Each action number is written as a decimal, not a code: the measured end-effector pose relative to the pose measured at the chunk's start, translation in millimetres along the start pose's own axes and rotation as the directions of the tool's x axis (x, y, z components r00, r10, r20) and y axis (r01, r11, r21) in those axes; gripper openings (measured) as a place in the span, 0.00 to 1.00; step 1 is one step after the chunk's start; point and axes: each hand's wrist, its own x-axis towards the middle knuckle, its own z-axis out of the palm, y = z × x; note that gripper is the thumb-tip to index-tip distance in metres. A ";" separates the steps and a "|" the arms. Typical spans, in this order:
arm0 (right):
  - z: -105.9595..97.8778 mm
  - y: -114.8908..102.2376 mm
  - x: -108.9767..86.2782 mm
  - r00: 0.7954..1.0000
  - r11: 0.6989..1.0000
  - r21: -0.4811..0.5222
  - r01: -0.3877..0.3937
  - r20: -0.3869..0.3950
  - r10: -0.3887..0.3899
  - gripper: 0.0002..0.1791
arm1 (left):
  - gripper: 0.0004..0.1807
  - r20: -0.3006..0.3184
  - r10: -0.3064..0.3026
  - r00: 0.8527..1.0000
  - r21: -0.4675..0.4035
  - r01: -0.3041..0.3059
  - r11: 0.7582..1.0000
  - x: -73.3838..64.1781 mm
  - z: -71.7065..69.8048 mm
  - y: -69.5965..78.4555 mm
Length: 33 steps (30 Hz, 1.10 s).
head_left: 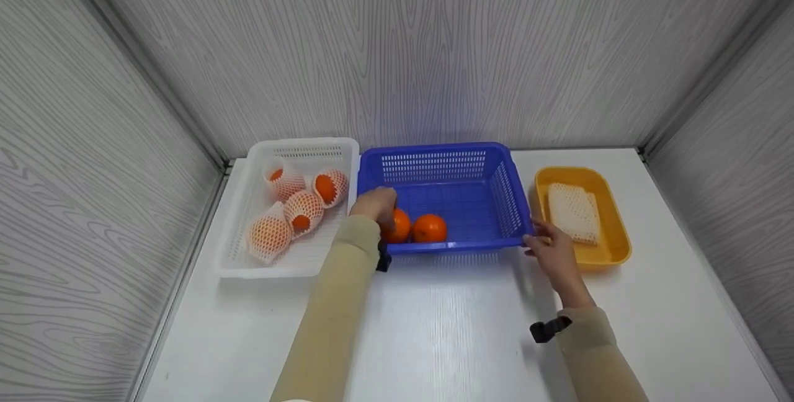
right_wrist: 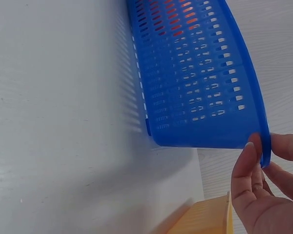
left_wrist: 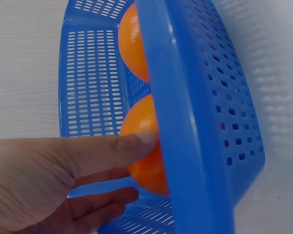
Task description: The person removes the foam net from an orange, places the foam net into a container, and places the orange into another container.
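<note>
A blue plastic basket [head_left: 434,203] stands in the middle, with two bare oranges side by side at its front left. My left hand [head_left: 376,205] reaches over the basket's left end and holds the left orange [head_left: 400,226]. In the left wrist view, the thumb of the left hand [left_wrist: 63,170] lies on that orange [left_wrist: 141,146], and two other fingers curl below, apart from it. The second orange [head_left: 429,228] touches nothing of mine. My right hand [head_left: 555,253] pinches the basket's front right corner; the right wrist view shows its fingers [right_wrist: 246,168] around the rim.
A white basket [head_left: 239,253] at the left contains several oranges in foam net sleeves [head_left: 270,233]. At the right stands a yellow container [head_left: 611,247] with a stack of flat foam nets [head_left: 574,213]. Grey wood-patterned panels [head_left: 422,48] enclose the white table [head_left: 446,327].
</note>
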 end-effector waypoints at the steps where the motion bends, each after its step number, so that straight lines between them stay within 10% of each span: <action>1: 0.2 0.1 0.1 1.000 1.000 -0.004 0.001 0.001 -0.001 0.25 | 0.19 0.009 -0.001 1.000 -0.002 0.001 1.000 -0.4 0.0 -0.2; 13: -7.3 -6.2 1.4 0.997 0.993 -0.116 -0.015 0.071 0.024 0.26 | 0.28 -0.018 0.064 0.998 -0.233 -0.066 0.970 -5.3 -11.7 -4.0; 26: -2.7 -33.5 -12.5 0.987 0.941 -0.299 0.160 0.047 -0.153 0.27 | 0.28 -0.183 0.149 0.972 -0.223 -0.189 0.956 -40.6 -23.4 -21.6; 33: 14.6 -48.6 -23.6 0.976 0.947 -0.236 0.219 0.061 -0.211 0.25 | 0.30 -0.238 0.116 0.964 -0.285 -0.183 0.941 -62.0 -27.9 -41.9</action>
